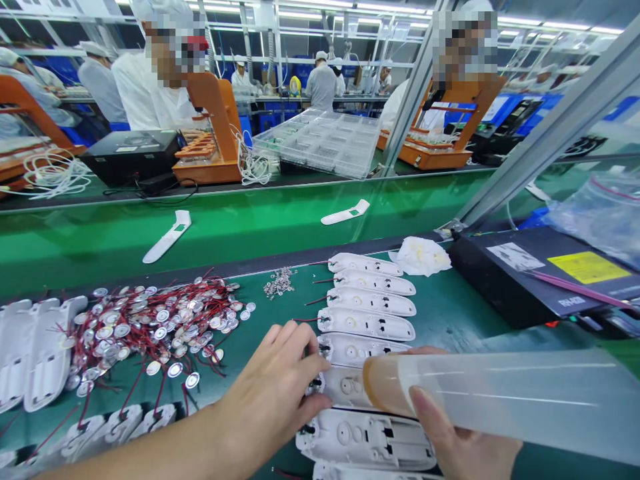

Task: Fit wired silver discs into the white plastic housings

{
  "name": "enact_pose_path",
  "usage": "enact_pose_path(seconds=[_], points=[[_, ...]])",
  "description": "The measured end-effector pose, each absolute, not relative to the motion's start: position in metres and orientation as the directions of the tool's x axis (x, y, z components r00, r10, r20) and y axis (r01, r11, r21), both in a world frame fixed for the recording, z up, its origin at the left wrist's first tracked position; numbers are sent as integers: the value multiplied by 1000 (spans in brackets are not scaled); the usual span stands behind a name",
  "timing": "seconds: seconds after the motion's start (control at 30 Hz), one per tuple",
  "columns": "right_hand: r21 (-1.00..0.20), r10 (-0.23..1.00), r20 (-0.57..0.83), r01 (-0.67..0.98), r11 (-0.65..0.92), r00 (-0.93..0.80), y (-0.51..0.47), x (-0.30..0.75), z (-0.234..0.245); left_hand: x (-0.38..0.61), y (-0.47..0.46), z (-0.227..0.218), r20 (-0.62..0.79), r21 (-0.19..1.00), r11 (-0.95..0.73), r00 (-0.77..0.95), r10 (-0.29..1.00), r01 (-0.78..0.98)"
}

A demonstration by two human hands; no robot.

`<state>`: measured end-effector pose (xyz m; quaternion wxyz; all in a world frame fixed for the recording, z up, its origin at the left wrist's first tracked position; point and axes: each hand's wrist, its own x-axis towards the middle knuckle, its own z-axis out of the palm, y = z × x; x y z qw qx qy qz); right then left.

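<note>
My right hand (460,433) is wrapped round a wide translucent tube (520,393) with an amber-brown end, perhaps a glue syringe. Its tip is hidden, and the amber end lies over a white plastic housing half (343,387) in a column of similar shells. At the left end of that shell is my left hand (280,380), its thumb and forefinger closed about the edge. Another open shell (367,440) lies just nearer to me, showing round seats and black parts. Farther up the column, a shell (370,301) has a red wire at its left end.
Left of my hand lies a heap of round discs with red wires (165,320). Small metal parts (280,283) and a crumpled tissue (423,256) lie beyond. A black box (545,273) stands right. White covers (346,212) rest on the green belt (260,223); co-workers (150,87) are opposite.
</note>
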<state>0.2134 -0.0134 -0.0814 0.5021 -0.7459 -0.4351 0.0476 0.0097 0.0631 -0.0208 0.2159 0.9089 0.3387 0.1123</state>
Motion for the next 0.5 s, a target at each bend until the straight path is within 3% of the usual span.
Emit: enact_pose_path(seconds=[0.2, 0.5], points=[[-861, 731, 287, 501, -87, 620, -12, 198, -57, 9, 62, -20, 73, 448, -684, 739, 670, 576], [-901, 654, 262, 422, -97, 710, -10, 188, -37, 10, 61, -20, 62, 454, -674, 733, 677, 584]])
